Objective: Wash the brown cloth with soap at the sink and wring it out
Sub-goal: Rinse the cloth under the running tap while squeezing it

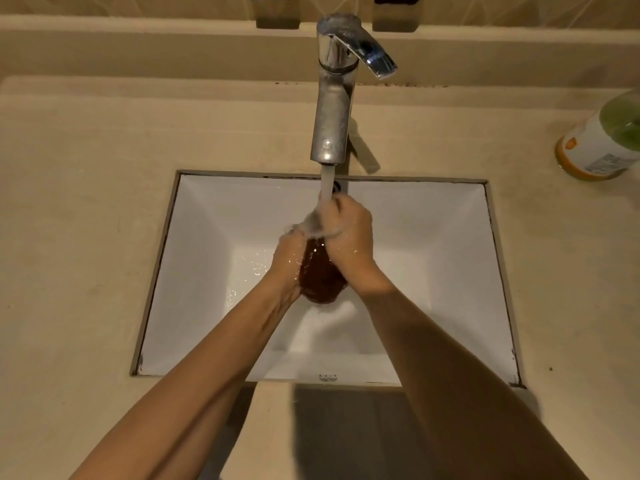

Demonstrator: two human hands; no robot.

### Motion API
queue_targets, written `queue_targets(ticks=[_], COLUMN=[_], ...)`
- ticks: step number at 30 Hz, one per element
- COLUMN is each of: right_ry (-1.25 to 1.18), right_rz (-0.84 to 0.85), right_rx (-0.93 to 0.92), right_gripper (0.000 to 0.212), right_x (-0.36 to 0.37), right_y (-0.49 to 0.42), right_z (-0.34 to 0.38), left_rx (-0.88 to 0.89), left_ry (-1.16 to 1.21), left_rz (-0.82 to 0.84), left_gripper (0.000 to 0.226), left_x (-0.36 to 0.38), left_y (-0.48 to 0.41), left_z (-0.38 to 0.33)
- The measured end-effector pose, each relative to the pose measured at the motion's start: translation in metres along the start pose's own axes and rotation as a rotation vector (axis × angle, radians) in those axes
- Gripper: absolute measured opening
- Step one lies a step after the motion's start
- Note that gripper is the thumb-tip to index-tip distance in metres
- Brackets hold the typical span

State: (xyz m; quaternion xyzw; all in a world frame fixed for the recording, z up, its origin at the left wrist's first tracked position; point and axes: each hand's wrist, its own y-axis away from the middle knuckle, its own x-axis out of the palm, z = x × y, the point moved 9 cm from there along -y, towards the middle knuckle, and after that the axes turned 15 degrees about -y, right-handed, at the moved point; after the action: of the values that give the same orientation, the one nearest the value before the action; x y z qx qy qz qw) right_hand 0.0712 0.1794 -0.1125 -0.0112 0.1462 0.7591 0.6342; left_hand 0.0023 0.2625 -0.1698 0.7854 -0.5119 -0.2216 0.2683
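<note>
Both hands over the white sink, brown cloth bunched between them, mid-basin and held clear of the bottom. Left hand is on the cloth's left side, fingers curled around it, palm against the fabric. Right hand sits higher and slightly further back, closed in a fist around the cloth's upper end, knuckles up. The two hands touch near the top of the bundle. The cloth's lower end hangs out below both palms, dark and glossy with water. Faucet is chrome, lever handle angled to the right, spout directly above the hands. Water stream lands right where the fingers meet at the top of the cloth; white froth or splash there, cannot tell which. Droplets on the basin floor left of the left hand. Beige counter surrounds the sink. A bottle stands on the counter at far right, well apart from the hands: green contents, white label, orange base, top cut off by the frame edge.
</note>
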Motion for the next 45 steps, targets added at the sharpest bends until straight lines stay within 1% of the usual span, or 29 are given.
queue_targets(ticks=[2, 4, 5, 7, 8, 11, 13, 15, 16, 18, 19, 20, 22, 23, 25, 27, 28, 29, 31, 33, 35, 37, 39, 40, 41, 42, 43, 44, 45], right_ry=[-0.087, -0.146, -0.143, -0.065, -0.016, 0.044, 0.047, 0.12, 0.126, 0.043, -0.032, -0.112, -0.236, -0.267, -0.326, -0.408, -0.423, -0.388, -0.23, -0.103, 0.014, 0.051, 0.076, 0.091, 0.076, 0.033, -0.011, -0.041, -0.054], right_rz=[-0.029, -0.041, -0.02, 0.073, 0.123, 0.178, 0.173, 0.147, 0.122, 0.058, 0.023, -0.016, -0.066, -0.067, -0.036, 0.0, 0.021, 0.053, 0.177, 0.282, 0.305, 0.25, 0.133, 0.071, 0.004, -0.049, -0.089, -0.121, -0.137], right_rx=[0.094, 0.128, 0.141, 0.189, 0.207, 0.213, 0.187, 0.121, 0.09, 0.076, 0.096, 0.132, 0.23, 0.27, 0.31, 0.36, 0.369, 0.334, 0.179, 0.027, -0.057, -0.073, -0.108, -0.105, -0.073, -0.02, 0.029, 0.063, 0.083], right_gripper=[0.033, 0.039, 0.036, 0.027, 0.028, 0.038, 0.049, 0.058, 0.057, 0.043, 0.035, 0.033, 0.033, 0.032, 0.032, 0.038, 0.036, 0.031, 0.028, 0.038, 0.041, 0.039, 0.029, 0.026, 0.026, 0.027, 0.028, 0.029, 0.03], right_x=[-0.007, -0.009, -0.009, -0.006, -0.007, -0.014, -0.011, -0.009, -0.01, -0.016, -0.019, -0.021, -0.02, -0.016, -0.009, -0.007, -0.008, -0.012, -0.014, -0.011, -0.004, 0.007, 0.012, 0.012, 0.007, 0.001, -0.004, -0.009, -0.012], right_y=[-0.008, -0.012, -0.013, -0.011, -0.007, 0.012, 0.023, 0.027, 0.027, 0.026, 0.025, 0.022, 0.02, 0.018, 0.016, 0.016, 0.014, 0.012, 0.009, 0.015, 0.029, 0.044, 0.046, 0.042, 0.034, 0.024, 0.014, 0.007, 0.003], right_z=[-0.012, -0.018, -0.017, -0.014, -0.013, -0.014, -0.018, -0.019, -0.017, -0.015, -0.015, -0.017, -0.019, -0.021, -0.024, -0.031, -0.032, -0.031, -0.022, -0.014, -0.007, 0.002, 0.014, 0.015, 0.013, 0.007, -0.001, -0.009, -0.018], left_rx=[0.053, 0.061, 0.065, 0.055, 0.051, 0.077, 0.068, 0.023, 0.018, 0.046, 0.081, 0.116, 0.127, 0.102, 0.073, 0.074, 0.073, 0.068, 0.044, 0.017, 0.002, -0.013, -0.045, -0.087, -0.122, -0.12, -0.089, -0.031, 0.027], left_ry=[-0.098, -0.152, -0.178, -0.118, -0.066, -0.01, 0.027, 0.099, 0.147, 0.138, 0.093, 0.035, 0.019, 0.078, 0.174, 0.152, 0.143, 0.151, 0.183, 0.194, 0.153, 0.094, 0.137, 0.219, 0.252, 0.238, 0.253, 0.228, 0.158], left_rz=[-0.037, -0.126, -0.154, -0.173, -0.177, -0.185, -0.159, -0.061, 0.007, 0.123, 0.168, 0.193, 0.178, 0.171, 0.188, 0.195, 0.161, 0.104, -0.036, -0.128, -0.168, -0.175, -0.062, 0.028, 0.097, 0.123, 0.124, 0.084, 0.007], left_gripper=[0.026, 0.029, 0.029, 0.03, 0.03, 0.024, 0.019, 0.031, 0.039, 0.057, 0.058, 0.05, 0.032, 0.03, 0.035, 0.039, 0.039, 0.037, 0.032, 0.027, 0.024, 0.025, 0.024, 0.022, 0.021, 0.024, 0.03, 0.03, 0.023], left_x=[0.0, -0.006, -0.01, -0.017, -0.02, -0.026, -0.024, -0.015, -0.011, -0.006, -0.004, 0.0, 0.002, 0.002, 0.004, 0.006, 0.003, -0.001, -0.015, -0.025, -0.028, -0.026, -0.013, -0.002, 0.008, 0.013, 0.014, 0.012, 0.007], left_y=[0.005, 0.009, 0.011, 0.012, 0.013, 0.012, 0.009, 0.009, 0.009, 0.01, 0.012, 0.013, 0.014, 0.013, 0.011, 0.009, 0.009, 0.011, 0.01, 0.007, 0.001, -0.002, -0.002, 0.003, 0.008, 0.009, 0.008, 0.008, 0.009], left_z=[-0.007, -0.012, -0.014, -0.011, -0.01, -0.007, -0.003, 0.001, 0.001, -0.003, -0.007, -0.011, -0.015, -0.015, -0.015, -0.014, -0.014, -0.016, -0.018, -0.021, -0.021, -0.019, -0.013, -0.009, -0.004, -0.001, 0.001, 0.0, -0.003])
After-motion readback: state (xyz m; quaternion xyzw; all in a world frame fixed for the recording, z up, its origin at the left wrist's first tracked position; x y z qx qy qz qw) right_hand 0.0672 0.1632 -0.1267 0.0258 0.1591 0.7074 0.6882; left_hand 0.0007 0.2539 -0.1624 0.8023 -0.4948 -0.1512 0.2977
